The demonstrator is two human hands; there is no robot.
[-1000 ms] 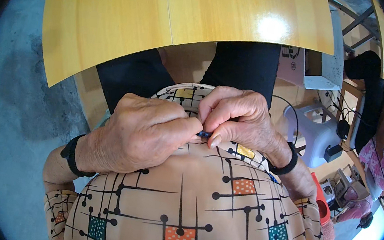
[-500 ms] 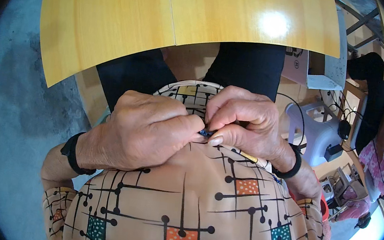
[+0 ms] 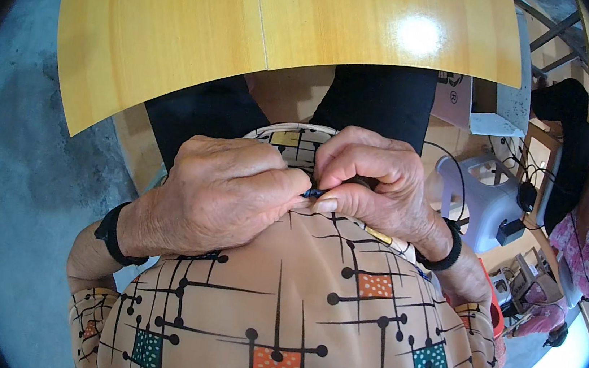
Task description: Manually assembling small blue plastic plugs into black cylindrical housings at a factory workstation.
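Both hands meet in front of my beige patterned shirt point(image 3: 237, 301), close to its lower hem. My left hand point(image 3: 217, 193) is closed, thumb and bent forefinger pressed together at a small dark blue piece point(image 3: 314, 193). From the other side, my right hand point(image 3: 381, 187) pinches the same piece between thumb and fingers. Only a sliver of it shows between the fingertips, so its kind cannot be told. Shirt cloth lies right under the fingertips. Each wrist carries a black band.
A yellow wooden table point(image 3: 174, 25) stands ahead, above my dark trousers point(image 3: 383, 107). At right are an open cardboard box point(image 3: 494, 124), a pale lilac plastic stool point(image 3: 474, 197) with black cables, and another person in a pink patterned garment point(image 3: 582, 239).
The pinched fingertips have shifted slightly upward and left, away from the shirt's middle. Both hands keep their grip on the small dark blue piece.
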